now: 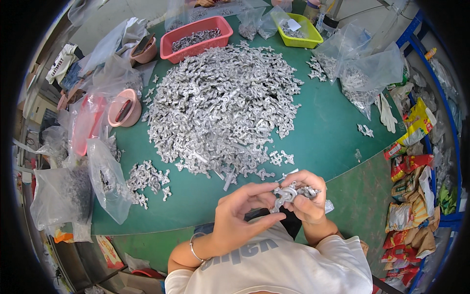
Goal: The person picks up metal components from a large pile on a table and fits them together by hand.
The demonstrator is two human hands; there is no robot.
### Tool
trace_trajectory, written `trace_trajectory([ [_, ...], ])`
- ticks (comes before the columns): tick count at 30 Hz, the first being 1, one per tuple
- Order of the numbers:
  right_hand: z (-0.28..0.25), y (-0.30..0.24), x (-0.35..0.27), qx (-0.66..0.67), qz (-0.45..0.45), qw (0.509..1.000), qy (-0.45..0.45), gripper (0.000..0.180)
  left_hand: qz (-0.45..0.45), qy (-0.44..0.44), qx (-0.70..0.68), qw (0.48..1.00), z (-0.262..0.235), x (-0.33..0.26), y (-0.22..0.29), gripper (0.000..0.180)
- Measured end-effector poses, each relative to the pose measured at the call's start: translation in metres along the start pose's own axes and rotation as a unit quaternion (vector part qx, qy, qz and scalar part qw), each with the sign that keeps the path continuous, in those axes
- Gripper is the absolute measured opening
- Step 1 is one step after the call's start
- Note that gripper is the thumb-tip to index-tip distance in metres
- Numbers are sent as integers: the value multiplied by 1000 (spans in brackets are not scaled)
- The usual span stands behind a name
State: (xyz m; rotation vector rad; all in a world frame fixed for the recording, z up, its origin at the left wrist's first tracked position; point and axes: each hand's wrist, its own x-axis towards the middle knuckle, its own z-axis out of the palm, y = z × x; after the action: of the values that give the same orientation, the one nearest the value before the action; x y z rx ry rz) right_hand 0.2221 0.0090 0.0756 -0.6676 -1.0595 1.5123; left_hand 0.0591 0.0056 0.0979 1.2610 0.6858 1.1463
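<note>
Close to my body, over the table's near edge, my two hands meet around small silvery cast-metal pieces (285, 195) with curled, branching shapes. My right hand (312, 206) is closed, its thumb and fingers gripping the pieces, more than one by the look of it. My left hand (240, 210) curls round the left end, with fingertips and thumb at the metal; the exact contact is partly hidden. A bracelet circles my left wrist. Beyond my hands a large heap of similar castings (223, 108) covers the middle of the green table (323, 147).
A smaller pile of castings (147, 179) lies at the left, beside clear plastic bags (63, 196). A red basket (166, 44) and a yellow-green basket (313, 40) stand at the back. Pink pots (133, 117) are at left; a white glove (387, 115) lies at right. Blue shelving (426, 59) borders the right.
</note>
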Motion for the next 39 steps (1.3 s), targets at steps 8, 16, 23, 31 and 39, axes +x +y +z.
trace_trajectory([
  [8, -6, 22, 3, -52, -49, 996, 47, 26, -10, 0, 121, 993, 0, -3, 2, 31],
  [16, -14, 33, 8, -11, -36, 997, 73, 21, -209, 40, -176, 961, -6, 1, -16, 21],
  [23, -18, 42, 17, 117, 10, 988, 100, 16, -117, 61, -45, 990, -12, -7, -55, 20],
  [31, -48, 69, 29, 341, 175, 915, 130, 13, 57, 207, 555, 804, -64, 13, -107, 31],
  [39, -40, 74, 25, -24, 139, 983, 117, 20, 96, 177, 567, 799, -75, 30, -114, 18],
])
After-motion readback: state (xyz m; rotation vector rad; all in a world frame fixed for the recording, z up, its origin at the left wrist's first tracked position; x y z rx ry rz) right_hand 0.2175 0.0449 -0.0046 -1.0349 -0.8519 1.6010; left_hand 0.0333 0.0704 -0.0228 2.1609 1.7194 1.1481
